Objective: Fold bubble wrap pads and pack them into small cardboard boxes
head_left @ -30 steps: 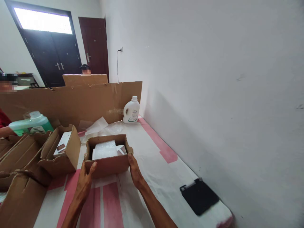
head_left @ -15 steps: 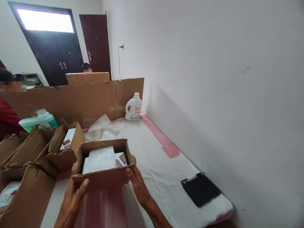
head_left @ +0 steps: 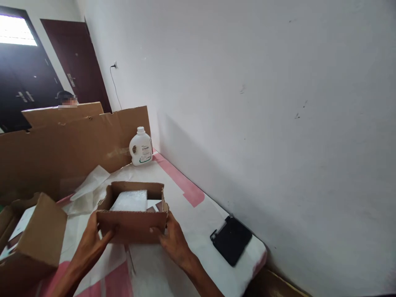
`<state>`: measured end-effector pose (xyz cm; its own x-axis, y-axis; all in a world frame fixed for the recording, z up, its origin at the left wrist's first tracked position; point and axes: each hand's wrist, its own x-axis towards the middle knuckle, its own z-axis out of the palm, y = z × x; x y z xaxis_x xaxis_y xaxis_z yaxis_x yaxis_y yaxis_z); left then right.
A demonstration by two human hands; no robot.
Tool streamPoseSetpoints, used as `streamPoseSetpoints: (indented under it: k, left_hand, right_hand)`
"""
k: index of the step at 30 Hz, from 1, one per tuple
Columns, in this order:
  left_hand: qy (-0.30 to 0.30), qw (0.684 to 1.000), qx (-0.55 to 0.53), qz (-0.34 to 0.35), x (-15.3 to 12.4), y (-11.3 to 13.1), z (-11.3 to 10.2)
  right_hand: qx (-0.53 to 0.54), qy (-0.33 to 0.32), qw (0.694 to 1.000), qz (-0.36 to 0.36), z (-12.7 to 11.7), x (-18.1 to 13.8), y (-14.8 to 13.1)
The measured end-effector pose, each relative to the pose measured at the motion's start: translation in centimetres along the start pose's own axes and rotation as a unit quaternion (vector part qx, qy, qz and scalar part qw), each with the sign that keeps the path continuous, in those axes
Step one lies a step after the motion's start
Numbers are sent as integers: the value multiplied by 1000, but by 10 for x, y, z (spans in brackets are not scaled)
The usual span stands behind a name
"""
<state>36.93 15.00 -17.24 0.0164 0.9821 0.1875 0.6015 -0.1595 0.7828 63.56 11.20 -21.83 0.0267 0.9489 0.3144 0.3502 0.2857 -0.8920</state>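
Observation:
Between my hands is an open cardboard box (head_left: 131,227), held above the cloth-covered table. Inside it lie a bubble-wrapped white packet (head_left: 130,201) and, at the right, a white box with a brown print (head_left: 154,205). My left hand (head_left: 94,239) grips the cardboard box at its left end, thumb on the front wall. My right hand (head_left: 171,236) holds the right end, its thumb likewise on the front. The fingers under and behind the box are partly hidden.
Left stands another cardboard box (head_left: 45,235) with a white box inside. Clear plastic wrap (head_left: 89,185), a white jug (head_left: 141,148) and a cardboard partition (head_left: 62,148) are behind. A black flat case (head_left: 232,240) lies right, near the wall. A person's head (head_left: 66,99) shows beyond.
My view has swung to the right, so the boxes on the left have mostly left the picture. The held box now shows more of its front wall, and both hands still grip it.

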Motion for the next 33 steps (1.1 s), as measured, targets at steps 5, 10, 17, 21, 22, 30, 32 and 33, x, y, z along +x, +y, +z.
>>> streamPoseSetpoints:
  k: [5,10,17,21,22,30,32,33]
  left_hand:
    - [-79,981,-172,31,129,27,93]
    - [-113,967,-225,46,226,39,172]
    - [-139,955,-263,-15,262,33,231]
    - [-199,937,-281,-58,246,30,250]
    - [-209,933,-287,-63,243,31,253]
    - [-252,915,-307,-67,221,50,254]
    - [-258,914,-306,-69,210,53,247]
    - [-258,914,-303,-73,204,55,245]
  right_hand:
    - [-91,161,982,21,-29,66,60]
    - [-168,252,952,41,-41,121,108]
    - [-214,276,936,40,-33,123,153]
    - [-198,276,938,64,-36,121,160]
    - [-195,275,939,68,-39,122,161]
    - [-194,261,944,51,-62,126,170]
    - [-192,257,946,40,-63,126,171]
    - [-191,252,948,36,-64,126,171]
